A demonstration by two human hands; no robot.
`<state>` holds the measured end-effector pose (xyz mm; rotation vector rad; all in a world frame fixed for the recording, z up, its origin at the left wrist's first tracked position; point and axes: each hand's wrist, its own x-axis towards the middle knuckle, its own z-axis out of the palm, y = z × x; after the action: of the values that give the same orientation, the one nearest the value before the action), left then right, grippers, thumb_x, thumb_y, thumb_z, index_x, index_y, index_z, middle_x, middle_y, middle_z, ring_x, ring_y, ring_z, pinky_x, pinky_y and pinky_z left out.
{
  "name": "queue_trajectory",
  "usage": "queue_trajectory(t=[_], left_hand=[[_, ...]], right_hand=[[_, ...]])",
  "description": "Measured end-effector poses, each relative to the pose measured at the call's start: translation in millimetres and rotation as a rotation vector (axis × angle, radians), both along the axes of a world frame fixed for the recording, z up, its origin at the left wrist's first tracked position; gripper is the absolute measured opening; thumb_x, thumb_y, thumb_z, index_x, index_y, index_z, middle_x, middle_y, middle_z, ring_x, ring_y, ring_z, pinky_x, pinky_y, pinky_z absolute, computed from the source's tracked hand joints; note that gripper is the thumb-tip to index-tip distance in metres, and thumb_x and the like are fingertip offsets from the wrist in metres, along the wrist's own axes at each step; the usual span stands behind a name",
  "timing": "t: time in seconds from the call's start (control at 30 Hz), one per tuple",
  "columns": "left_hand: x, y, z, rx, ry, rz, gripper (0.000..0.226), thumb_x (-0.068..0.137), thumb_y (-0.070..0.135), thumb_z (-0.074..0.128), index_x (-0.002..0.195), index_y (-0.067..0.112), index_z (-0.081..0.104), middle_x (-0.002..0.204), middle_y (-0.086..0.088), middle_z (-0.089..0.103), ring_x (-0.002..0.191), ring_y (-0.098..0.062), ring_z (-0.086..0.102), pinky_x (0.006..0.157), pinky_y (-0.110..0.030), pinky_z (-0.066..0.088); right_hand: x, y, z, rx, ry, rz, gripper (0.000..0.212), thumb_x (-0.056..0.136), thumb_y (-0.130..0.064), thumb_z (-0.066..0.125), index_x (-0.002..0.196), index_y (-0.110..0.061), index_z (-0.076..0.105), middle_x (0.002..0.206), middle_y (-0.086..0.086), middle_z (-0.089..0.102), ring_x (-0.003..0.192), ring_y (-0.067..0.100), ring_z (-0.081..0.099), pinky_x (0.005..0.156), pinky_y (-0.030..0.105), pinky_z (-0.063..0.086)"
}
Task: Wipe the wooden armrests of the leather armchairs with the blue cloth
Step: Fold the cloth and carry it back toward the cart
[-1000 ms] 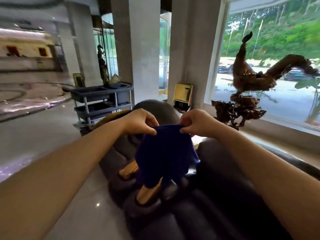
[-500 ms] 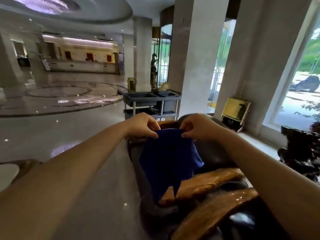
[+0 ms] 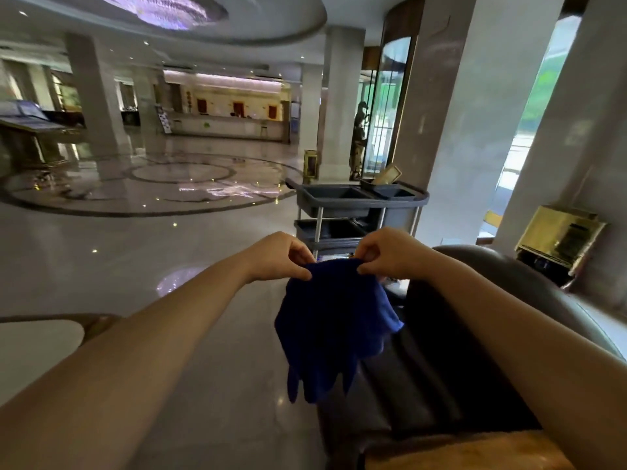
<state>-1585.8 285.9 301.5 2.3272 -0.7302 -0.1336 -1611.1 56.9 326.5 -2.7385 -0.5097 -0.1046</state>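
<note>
Dark armchair (image 3: 509, 300) sits low right, wooden armrest (image 3: 475, 449) at the bottom edge. The cloth (image 3: 334, 320) hangs in midair above them, top edge pinched by both hands, left (image 3: 278, 256) and right (image 3: 390, 252), fingers (image 3: 300, 271) closed on it.

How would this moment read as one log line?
left hand: pinching blue cloth | right hand: pinching it | cloth: hanging, off wooden armrest
</note>
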Motion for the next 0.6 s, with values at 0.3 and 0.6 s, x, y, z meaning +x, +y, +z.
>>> queue_trajectory(t=[0.3, 0.6], left_hand=[[186.2, 81.6, 22.8, -0.005, 0.016, -0.010, 0.019, 0.077, 0.014, 0.069, 0.094, 0.021, 0.066, 0.098, 0.001, 0.069, 0.090, -0.009, 0.065, 0.084, -0.027, 0.052], [372.3, 114.2, 16.6, 0.019, 0.026, -0.040, 0.024, 0.078, 0.012, 0.068, 0.102, 0.014, 0.066, 0.100, -0.002, 0.069, 0.091, -0.012, 0.065, 0.086, -0.029, 0.052]], right_hand=[[179.9, 82.9, 12.3, 0.084, 0.008, -0.041, 0.018, 0.076, -0.017, 0.071, 0.075, -0.032, 0.061, 0.067, -0.016, 0.062, 0.056, -0.015, 0.057, 0.050, 0.001, 0.041], [361.3, 117.4, 5.0, 0.064, 0.049, -0.065, 0.012, 0.079, -0.014, 0.069, 0.090, -0.016, 0.067, 0.074, -0.007, 0.064, 0.061, 0.000, 0.060, 0.055, 0.010, 0.045]])
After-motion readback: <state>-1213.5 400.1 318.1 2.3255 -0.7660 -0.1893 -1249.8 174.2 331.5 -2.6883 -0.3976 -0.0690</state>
